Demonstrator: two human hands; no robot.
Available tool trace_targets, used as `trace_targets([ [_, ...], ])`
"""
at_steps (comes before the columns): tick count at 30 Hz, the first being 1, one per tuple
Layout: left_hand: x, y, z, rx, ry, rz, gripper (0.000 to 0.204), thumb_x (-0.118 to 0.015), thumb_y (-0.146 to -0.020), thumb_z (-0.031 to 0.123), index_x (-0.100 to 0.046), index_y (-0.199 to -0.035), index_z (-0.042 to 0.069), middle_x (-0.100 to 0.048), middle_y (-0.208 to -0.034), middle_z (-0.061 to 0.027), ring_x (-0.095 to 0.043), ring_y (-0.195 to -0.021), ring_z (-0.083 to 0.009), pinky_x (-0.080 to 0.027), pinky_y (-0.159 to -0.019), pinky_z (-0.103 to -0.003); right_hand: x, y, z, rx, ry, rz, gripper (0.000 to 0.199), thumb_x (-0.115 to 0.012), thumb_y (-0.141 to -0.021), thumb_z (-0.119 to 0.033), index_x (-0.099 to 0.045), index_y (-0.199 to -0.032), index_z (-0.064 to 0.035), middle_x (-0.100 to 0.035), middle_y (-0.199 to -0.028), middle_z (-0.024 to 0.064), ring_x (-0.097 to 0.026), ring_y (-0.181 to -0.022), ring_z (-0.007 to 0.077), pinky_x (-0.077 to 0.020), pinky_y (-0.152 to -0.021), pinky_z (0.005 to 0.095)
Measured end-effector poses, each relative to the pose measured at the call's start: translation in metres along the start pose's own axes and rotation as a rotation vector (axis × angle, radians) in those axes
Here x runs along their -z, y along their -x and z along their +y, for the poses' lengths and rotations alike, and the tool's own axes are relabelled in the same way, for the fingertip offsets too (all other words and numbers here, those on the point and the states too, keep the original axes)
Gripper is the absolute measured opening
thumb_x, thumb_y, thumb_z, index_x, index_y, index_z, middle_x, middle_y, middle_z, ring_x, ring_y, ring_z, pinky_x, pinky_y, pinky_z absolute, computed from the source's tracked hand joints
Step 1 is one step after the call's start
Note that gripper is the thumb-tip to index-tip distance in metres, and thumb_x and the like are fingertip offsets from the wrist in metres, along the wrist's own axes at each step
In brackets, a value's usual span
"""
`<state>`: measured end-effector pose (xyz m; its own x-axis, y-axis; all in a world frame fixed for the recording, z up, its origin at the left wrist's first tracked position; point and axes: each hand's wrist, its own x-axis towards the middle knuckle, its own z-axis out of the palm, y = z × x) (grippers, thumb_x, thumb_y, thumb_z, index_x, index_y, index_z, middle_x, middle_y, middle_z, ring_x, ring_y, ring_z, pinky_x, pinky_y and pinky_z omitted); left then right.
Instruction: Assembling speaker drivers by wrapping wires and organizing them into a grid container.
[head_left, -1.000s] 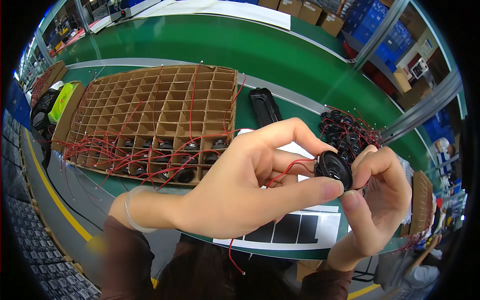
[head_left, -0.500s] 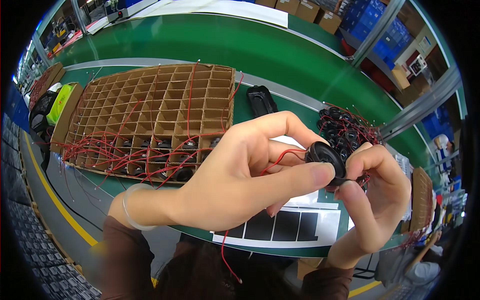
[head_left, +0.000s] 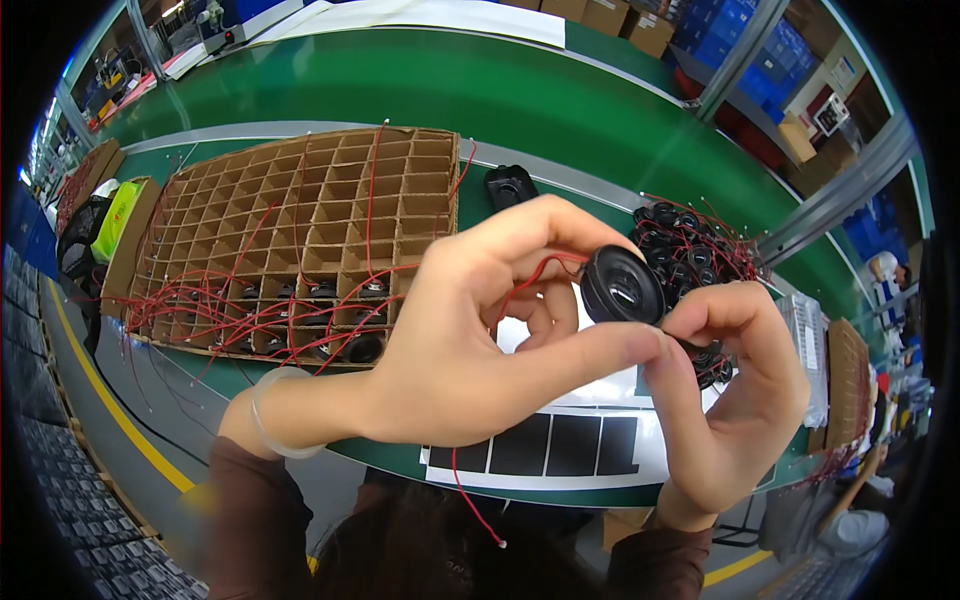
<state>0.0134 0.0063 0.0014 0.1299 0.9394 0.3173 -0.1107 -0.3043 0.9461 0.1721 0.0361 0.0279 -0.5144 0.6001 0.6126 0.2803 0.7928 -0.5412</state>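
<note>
My left hand (head_left: 450,350) holds a small round black speaker (head_left: 622,285) by its rim, its domed face turned toward me. From the speaker a red wire (head_left: 535,275) runs back through my left palm and hangs down below the wrist, ending in a small white plug. My right hand (head_left: 740,385) is pinched just below the speaker's lower right edge, its thumb meeting my left thumb tip. A thin black strip (head_left: 700,346) shows at the right fingertips, mostly hidden by them. Under my hands lies a white sheet (head_left: 655,450) bearing black rectangular patches.
To the left stands a divided cardboard box (head_left: 420,185), its near cells holding several red-wired speakers. A heap of black speakers (head_left: 685,250) lies at the right, near a clear plastic tray (head_left: 803,340). A black object (head_left: 510,185) sits beyond my left hand. Behind runs a green conveyor belt (head_left: 400,75).
The speaker has moved up and slightly left and turned its face more toward me. My left thumb has slid off its face to its lower edge, against my right fingertips.
</note>
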Motion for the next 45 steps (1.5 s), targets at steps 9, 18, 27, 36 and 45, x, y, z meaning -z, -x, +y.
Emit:
trace_targets([
  [9, 0.000, -0.004, 0.003, -0.147, 0.011, 0.211, 0.037, -0.052, -0.071, 0.007, -0.040, -0.104, -0.006, -0.052, -0.086, -0.0101, -0.046, -0.059, -0.0065, -0.038, -0.053, -0.016, -0.006, -0.006, 0.006, -0.071, 0.268, 0.162, 0.052, -0.059, -0.058, 0.003, -0.042, -0.107, 0.0018, -0.051, -0.068, 0.0020, -0.044, -0.060, 0.0065, -0.0343, -0.059, 0.0162],
  [18, -0.002, -0.006, 0.002, -0.086, 0.161, 0.129, 0.041, -0.051, -0.073, 0.013, -0.042, -0.107, -0.006, -0.049, -0.074, -0.0034, -0.039, -0.051, -0.0037, -0.032, -0.047, -0.015, 0.002, -0.006, 0.006, -0.013, 0.052, 0.044, 0.025, -0.060, -0.059, -0.006, -0.048, -0.079, 0.0016, -0.049, -0.075, 0.0056, -0.046, -0.070, 0.0122, -0.0349, -0.069, 0.0218],
  [27, 0.001, -0.010, -0.002, -0.013, 0.197, 0.190, 0.039, -0.051, -0.073, 0.017, -0.040, -0.104, -0.004, -0.053, -0.084, -0.0121, -0.042, -0.056, -0.0048, -0.033, -0.048, -0.016, -0.003, -0.004, 0.004, 0.316, 0.187, 0.100, 0.013, -0.056, -0.064, -0.012, -0.049, -0.062, -0.0010, -0.048, -0.056, 0.0043, -0.043, -0.055, 0.0169, -0.0329, -0.070, 0.0357],
  [36, 0.001, -0.007, 0.011, 0.079, 0.205, 0.067, 0.054, -0.053, -0.065, 0.033, -0.040, -0.102, -0.005, -0.052, -0.074, -0.0102, -0.042, -0.048, -0.0056, -0.032, -0.042, -0.015, 0.012, -0.013, 0.013, 0.167, -0.020, 0.065, 0.014, -0.053, -0.066, -0.013, -0.048, -0.062, -0.0007, -0.047, -0.054, 0.0046, -0.041, -0.057, 0.0153, -0.0299, -0.074, 0.0344],
  [45, 0.002, -0.007, 0.009, 0.050, 0.223, 0.071, 0.054, -0.053, -0.067, 0.034, -0.040, -0.101, -0.006, -0.052, -0.075, -0.0111, -0.042, -0.048, -0.0051, -0.031, -0.041, -0.015, 0.014, -0.013, 0.014, 0.217, -0.084, 0.013, 0.020, -0.055, -0.066, -0.017, -0.047, -0.059, -0.0009, -0.046, -0.056, 0.0045, -0.042, -0.058, 0.0162, -0.0294, -0.077, 0.0388],
])
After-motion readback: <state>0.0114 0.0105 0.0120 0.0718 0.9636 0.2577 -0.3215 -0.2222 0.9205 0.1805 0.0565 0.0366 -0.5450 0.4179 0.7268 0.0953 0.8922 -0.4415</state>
